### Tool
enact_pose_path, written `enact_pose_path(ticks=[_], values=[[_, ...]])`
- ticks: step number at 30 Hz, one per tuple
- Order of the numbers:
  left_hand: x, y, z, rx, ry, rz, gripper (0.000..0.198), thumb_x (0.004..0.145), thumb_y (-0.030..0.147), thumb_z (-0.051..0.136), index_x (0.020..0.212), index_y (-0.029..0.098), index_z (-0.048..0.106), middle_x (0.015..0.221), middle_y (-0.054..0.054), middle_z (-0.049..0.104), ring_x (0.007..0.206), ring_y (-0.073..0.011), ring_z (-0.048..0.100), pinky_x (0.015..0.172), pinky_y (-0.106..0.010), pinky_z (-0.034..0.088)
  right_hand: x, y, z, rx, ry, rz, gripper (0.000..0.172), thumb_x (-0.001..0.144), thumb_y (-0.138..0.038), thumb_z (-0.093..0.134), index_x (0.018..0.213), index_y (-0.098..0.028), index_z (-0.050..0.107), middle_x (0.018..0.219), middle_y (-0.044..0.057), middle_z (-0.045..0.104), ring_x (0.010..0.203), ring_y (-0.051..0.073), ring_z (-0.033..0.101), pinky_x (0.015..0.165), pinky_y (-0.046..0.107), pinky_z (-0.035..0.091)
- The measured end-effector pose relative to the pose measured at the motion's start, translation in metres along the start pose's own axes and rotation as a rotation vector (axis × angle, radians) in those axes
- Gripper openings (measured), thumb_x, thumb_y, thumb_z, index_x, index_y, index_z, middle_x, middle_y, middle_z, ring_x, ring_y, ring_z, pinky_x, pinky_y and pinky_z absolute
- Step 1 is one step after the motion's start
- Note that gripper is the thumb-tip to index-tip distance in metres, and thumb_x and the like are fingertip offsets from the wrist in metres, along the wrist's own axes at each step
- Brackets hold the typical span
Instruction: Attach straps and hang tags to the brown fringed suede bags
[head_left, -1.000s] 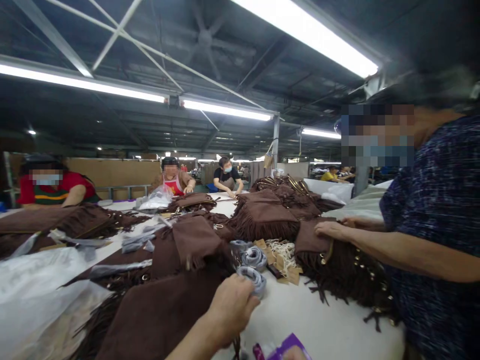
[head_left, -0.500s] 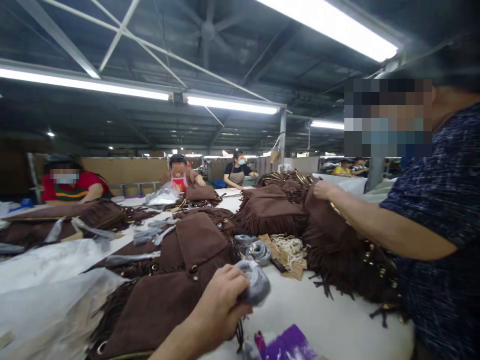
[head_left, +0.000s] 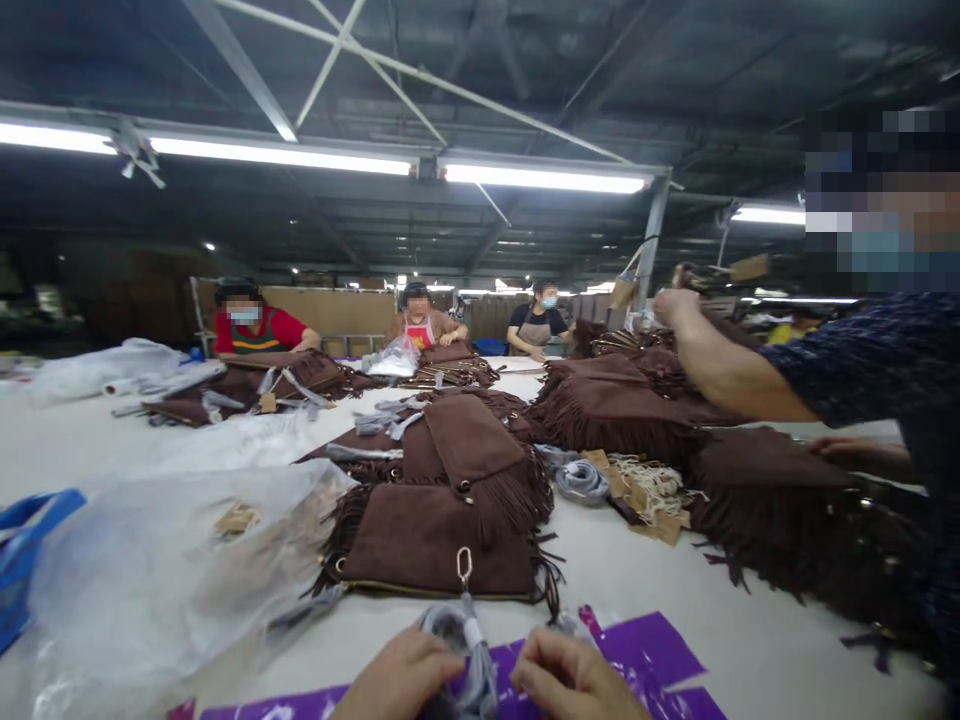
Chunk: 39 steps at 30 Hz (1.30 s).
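Low in the head view, my left hand (head_left: 409, 672) is closed around a coiled strap (head_left: 477, 672) in grey wrapping, with a gold-coloured clip (head_left: 464, 568) rising from it over a bag. My right hand (head_left: 574, 675) is beside the coil, its fingers curled together in a pinch. What they hold, if anything, is hidden. Under both hands lies shiny purple plastic packaging (head_left: 652, 645). Just beyond them, a dark brown fringed bag (head_left: 435, 540) with a zip edge lies flat, and another brown bag (head_left: 476, 445) overlaps behind it.
Clear plastic sheeting (head_left: 180, 560) spreads at left, near a blue bag (head_left: 37, 550). A second grey coil (head_left: 583, 482) lies beside tags with white strings (head_left: 652, 490). At right a co-worker's arm (head_left: 735, 360) reaches over stacked bags (head_left: 611, 400). Several people work across the table.
My left hand has brought the coiled strap down and nearer, over the purple packaging. My right hand has come into view beside it. The view has turned left; the co-worker's raised hand has moved.
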<state>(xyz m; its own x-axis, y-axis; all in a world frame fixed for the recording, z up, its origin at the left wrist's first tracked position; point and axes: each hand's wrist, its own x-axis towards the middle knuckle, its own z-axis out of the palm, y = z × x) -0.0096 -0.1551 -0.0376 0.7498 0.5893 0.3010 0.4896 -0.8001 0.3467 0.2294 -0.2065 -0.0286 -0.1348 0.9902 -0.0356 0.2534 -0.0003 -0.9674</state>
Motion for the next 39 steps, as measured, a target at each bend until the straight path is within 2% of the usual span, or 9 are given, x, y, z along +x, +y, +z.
enact_pose_path(ticks=[4, 7, 9, 11, 14, 19, 30, 35, 39], values=[[0.041, 0.027, -0.034, 0.106, 0.005, -0.42, 0.024, 0.086, 0.035, 0.054, 0.094, 0.016, 0.066, 0.101, -0.011, 0.068, 0.097, -0.0279, 0.063, 0.083, -0.037, 0.048, 0.014, 0.006, 0.002, -0.075, 0.059, 0.019, 0.03, 0.076, -0.049, 0.054, 0.066, -0.022, 0.05, 0.051, -0.009, 0.038, 0.047, 0.01, 0.037, 0.049, 0.022, 0.029], [0.078, 0.038, -0.031, 0.218, -0.125, -0.539, 0.047, 0.083, 0.048, 0.056, 0.101, 0.006, 0.069, 0.103, -0.023, 0.069, 0.101, -0.0411, 0.063, 0.086, -0.051, 0.046, 0.019, 0.012, -0.004, -0.125, 0.145, 0.018, 0.029, 0.076, -0.048, 0.053, 0.066, -0.021, 0.051, 0.052, -0.008, 0.039, 0.048, 0.011, 0.038, 0.05, 0.023, 0.031], [0.093, 0.037, -0.02, 0.216, -0.191, -0.54, 0.044, 0.082, 0.039, 0.057, 0.105, 0.003, 0.069, 0.105, -0.026, 0.07, 0.102, -0.0422, 0.064, 0.087, -0.051, 0.046, 0.02, 0.015, -0.009, -0.167, 0.188, 0.009, 0.026, 0.076, -0.045, 0.053, 0.065, -0.021, 0.052, 0.054, -0.007, 0.04, 0.05, 0.011, 0.039, 0.05, 0.023, 0.03], [0.097, 0.033, -0.009, 0.199, -0.206, -0.528, 0.033, 0.082, 0.024, 0.052, 0.105, 0.008, 0.07, 0.106, -0.021, 0.071, 0.103, -0.0368, 0.065, 0.086, -0.045, 0.047, 0.02, 0.014, -0.012, -0.246, 0.217, -0.011, 0.022, 0.077, -0.039, 0.051, 0.064, -0.021, 0.053, 0.055, -0.006, 0.043, 0.053, 0.013, 0.042, 0.051, 0.023, 0.031], [0.09, 0.022, -0.003, 0.072, -0.111, -0.517, 0.024, 0.08, 0.017, 0.05, 0.092, 0.018, 0.072, 0.098, -0.009, 0.074, 0.098, -0.0264, 0.066, 0.08, -0.033, 0.045, 0.02, 0.006, -0.014, -0.392, 0.249, -0.04, 0.022, 0.08, -0.032, 0.048, 0.063, -0.02, 0.054, 0.057, -0.004, 0.048, 0.059, 0.014, 0.048, 0.057, 0.024, 0.033], [0.083, 0.015, -0.006, -0.206, 0.098, -0.506, 0.014, 0.075, 0.017, 0.053, 0.074, 0.019, 0.067, 0.076, -0.001, 0.071, 0.079, -0.0183, 0.064, 0.066, -0.025, 0.038, 0.025, -0.009, -0.005, -0.572, 0.381, -0.153, 0.025, 0.084, -0.029, 0.047, 0.062, -0.021, 0.056, 0.061, -0.002, 0.055, 0.06, 0.015, 0.052, 0.057, 0.025, 0.034], [0.088, 0.027, 0.006, -0.227, 0.211, -0.454, 0.013, 0.076, 0.013, 0.052, 0.07, 0.019, 0.062, 0.075, -0.002, 0.068, 0.073, -0.018, 0.06, 0.065, -0.026, 0.035, 0.042, -0.01, 0.008, -0.6, 0.463, -0.241, 0.026, 0.085, -0.023, 0.047, 0.061, -0.021, 0.055, 0.063, -0.001, 0.058, 0.06, 0.015, 0.053, 0.057, 0.025, 0.035], [0.089, 0.021, 0.011, -0.59, 0.239, -0.337, 0.021, 0.075, 0.018, 0.049, 0.078, 0.017, 0.07, 0.083, -0.005, 0.069, 0.083, -0.0203, 0.061, 0.074, -0.027, 0.042, 0.047, -0.002, 0.008, -0.51, 0.428, -0.256, 0.029, 0.088, -0.029, 0.048, 0.064, -0.02, 0.059, 0.065, 0.0, 0.061, 0.063, 0.016, 0.056, 0.06, 0.025, 0.038], [0.096, 0.011, 0.018, -0.837, 0.269, -0.396, 0.029, 0.076, 0.037, 0.053, 0.068, 0.014, 0.068, 0.07, -0.003, 0.065, 0.074, -0.0191, 0.057, 0.068, -0.027, 0.041, 0.05, 0.005, 0.007, -0.505, 0.418, -0.277, 0.033, 0.09, -0.033, 0.049, 0.062, -0.02, 0.057, 0.064, 0.0, 0.061, 0.063, 0.016, 0.056, 0.059, 0.026, 0.039]])
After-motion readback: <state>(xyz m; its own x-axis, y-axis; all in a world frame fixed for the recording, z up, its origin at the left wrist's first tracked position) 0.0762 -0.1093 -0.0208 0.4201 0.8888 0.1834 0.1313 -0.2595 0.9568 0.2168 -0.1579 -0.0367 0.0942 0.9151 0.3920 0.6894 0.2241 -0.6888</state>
